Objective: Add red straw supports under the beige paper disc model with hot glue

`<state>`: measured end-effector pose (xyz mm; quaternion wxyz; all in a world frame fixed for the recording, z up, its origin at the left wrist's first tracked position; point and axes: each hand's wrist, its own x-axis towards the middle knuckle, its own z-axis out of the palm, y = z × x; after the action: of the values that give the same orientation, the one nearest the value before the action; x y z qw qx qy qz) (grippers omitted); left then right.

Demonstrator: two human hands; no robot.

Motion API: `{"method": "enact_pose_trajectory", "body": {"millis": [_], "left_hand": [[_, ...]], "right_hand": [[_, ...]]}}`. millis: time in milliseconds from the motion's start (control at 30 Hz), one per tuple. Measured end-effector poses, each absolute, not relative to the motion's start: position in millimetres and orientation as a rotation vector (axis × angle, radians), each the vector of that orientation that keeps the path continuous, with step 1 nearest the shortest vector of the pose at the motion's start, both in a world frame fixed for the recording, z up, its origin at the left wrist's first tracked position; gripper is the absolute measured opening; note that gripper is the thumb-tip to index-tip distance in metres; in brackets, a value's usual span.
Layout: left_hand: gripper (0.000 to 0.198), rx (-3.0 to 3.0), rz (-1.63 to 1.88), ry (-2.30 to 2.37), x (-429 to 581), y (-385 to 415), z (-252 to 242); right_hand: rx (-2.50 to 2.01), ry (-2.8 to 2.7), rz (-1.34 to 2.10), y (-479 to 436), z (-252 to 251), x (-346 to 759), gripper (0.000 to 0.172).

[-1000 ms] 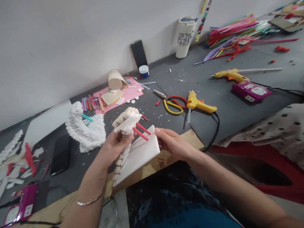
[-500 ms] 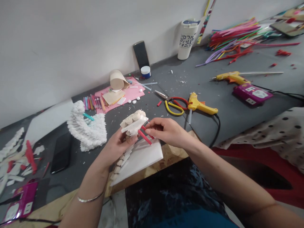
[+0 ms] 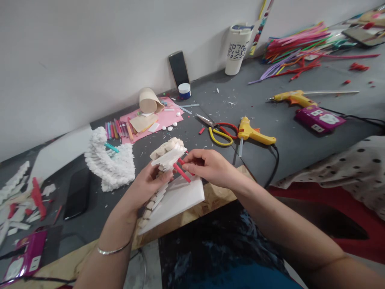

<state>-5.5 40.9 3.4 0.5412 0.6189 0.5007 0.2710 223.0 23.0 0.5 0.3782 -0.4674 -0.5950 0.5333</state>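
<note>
My left hand [image 3: 144,186] grips a long craft piece of cream foam segments and white layered strips [image 3: 167,155], whose lower part [image 3: 152,202] runs down past my wrist. Two red sticks [image 3: 181,172] jut from the piece. My right hand [image 3: 209,165] is beside it, with its fingertips closed on the upper red stick. Part of that stick is hidden by my fingers. A white foam board [image 3: 176,204] lies under both hands, tilted across the edge of a plywood board [image 3: 212,198].
A ruffled white foam shape [image 3: 110,164] lies left of my hands. Beyond them are scissors [image 3: 217,131], a yellow glue gun [image 3: 251,135], a pink sheet with craft sticks [image 3: 168,120], and several coloured pipe cleaners [image 3: 291,50]. A black cable [image 3: 275,168] runs off the right.
My right hand has moved from the corner of the white board up to the red sticks. The craft piece has risen slightly, and the view has shifted a little.
</note>
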Motion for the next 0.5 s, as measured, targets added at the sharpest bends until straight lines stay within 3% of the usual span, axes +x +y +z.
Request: {"method": "enact_pose_trajectory", "body": {"millis": [500], "left_hand": [[0.036,1.461,0.671,1.183,-5.3,41.1,2.1]], "right_hand": [[-1.171,-1.556,1.296,20.7,3.0,224.6,0.015]]}}
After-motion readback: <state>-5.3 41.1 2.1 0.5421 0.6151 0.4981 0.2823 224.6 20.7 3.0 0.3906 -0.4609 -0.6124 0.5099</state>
